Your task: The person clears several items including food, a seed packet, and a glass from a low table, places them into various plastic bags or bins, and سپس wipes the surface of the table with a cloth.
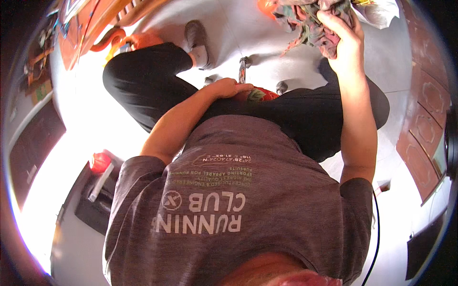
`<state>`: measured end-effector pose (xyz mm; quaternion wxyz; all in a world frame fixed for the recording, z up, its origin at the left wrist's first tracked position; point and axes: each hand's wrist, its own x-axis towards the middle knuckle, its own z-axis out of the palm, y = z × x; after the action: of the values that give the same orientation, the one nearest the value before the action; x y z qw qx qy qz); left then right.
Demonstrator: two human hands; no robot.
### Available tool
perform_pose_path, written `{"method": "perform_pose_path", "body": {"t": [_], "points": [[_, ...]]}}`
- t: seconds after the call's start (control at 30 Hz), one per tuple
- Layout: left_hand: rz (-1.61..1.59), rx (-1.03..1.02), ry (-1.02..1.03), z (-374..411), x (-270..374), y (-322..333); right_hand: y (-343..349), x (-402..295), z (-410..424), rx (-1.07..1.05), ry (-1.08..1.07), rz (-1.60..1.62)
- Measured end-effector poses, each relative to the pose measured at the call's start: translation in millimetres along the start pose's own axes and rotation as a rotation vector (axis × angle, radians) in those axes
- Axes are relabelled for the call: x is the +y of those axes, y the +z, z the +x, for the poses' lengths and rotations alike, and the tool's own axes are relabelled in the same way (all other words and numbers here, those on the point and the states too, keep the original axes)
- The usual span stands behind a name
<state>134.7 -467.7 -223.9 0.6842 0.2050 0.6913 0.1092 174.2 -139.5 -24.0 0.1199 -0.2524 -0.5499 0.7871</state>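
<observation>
In my raised right hand point(349, 50), at the upper right, is a crumpled bundle of cloths point(315, 28) in grey, green and pink. My thumb presses on its near side and loose strands hang from its left edge. Low between my thighs, my left hand point(227, 88) grips the front edge of a stool seat with a red floral cover point(263, 95). The fingers under that edge are mostly hidden. A shiny metal stool leg point(242, 70) shows just beyond this hand. My body hides much of the stool.
Ahead of my left knee are an orange object point(145, 41) and wooden furniture point(137, 9). A white plastic bag point(381, 14) lies beyond the bundle. Panelled wooden doors point(425, 125) line the right. A dark box point(93, 207) bears a red item point(101, 162). A black cable point(376, 228) hangs at my right.
</observation>
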Motion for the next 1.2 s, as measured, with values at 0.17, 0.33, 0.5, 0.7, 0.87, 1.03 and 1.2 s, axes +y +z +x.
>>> {"method": "perform_pose_path", "body": {"t": [0.17, 0.33, 0.5, 0.7, 0.87, 1.03, 1.2], "points": [[0.227, 0.404, 0.058, -63.7, 6.0, 29.6, 50.8, 19.4, -19.4, -0.049, -0.281, 0.009], [0.041, 1.008, 0.364, -128.2, 21.9, -4.0, 73.8, 17.4, -9.6, -0.145, -0.211, -0.088], [-0.259, 1.807, 0.661, -233.2, 6.4, -67.0, 95.0, 25.7, -0.5, -0.148, -0.206, -0.116], [-1.063, 1.866, 0.309, -236.1, -136.7, -113.6, 120.1, 41.7, 14.2, -0.206, -0.121, -0.16], [-1.369, 1.713, 0.471, -156.4, -236.5, -114.1, 140.0, 57.1, 26.8, -0.24, -0.048, -0.284], [-0.808, 1.922, -0.228, -129.5, -237.7, -150.0, 148.5, 71.6, 55.8, -0.237, 0.051, -0.325], [-0.643, 1.624, -0.421, -161.9, -233.8, -182.9, 180.8, 72.5, 94.2, -0.332, 0.08, -0.334]]}}
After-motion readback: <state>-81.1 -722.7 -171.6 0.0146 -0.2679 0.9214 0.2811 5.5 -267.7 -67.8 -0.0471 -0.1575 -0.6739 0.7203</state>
